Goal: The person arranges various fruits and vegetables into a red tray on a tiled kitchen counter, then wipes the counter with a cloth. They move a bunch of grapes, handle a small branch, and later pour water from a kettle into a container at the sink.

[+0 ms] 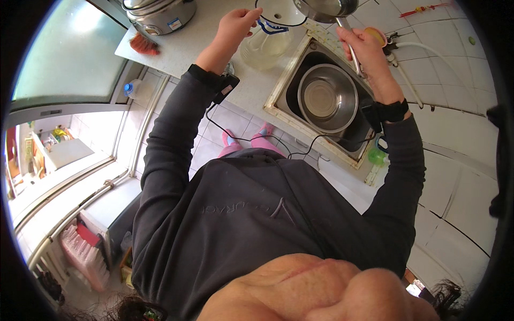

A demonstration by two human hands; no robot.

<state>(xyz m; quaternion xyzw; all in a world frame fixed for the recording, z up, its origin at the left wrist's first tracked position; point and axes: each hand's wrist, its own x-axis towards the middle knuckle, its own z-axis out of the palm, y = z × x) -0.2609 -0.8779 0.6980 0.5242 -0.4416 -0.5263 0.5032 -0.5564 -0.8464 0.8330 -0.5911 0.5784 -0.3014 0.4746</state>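
A pan (326, 7) is gripped by the right hand (364, 45), a funnel (278, 12) steadied by the left hand (235, 24), above the bottle (265, 48); tilted fast, liquid could be spilled.

The steel bowl (327, 98) fills the sink (278, 91); the plastic jug (265, 47) crowds the counter (187, 45) beside it.

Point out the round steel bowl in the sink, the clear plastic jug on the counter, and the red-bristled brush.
Round steel bowl (324, 101), head view, on its flat inner bottom.
Clear plastic jug (263, 49), head view, on its body.
Red-bristled brush (143, 45), head view, on the bristles.
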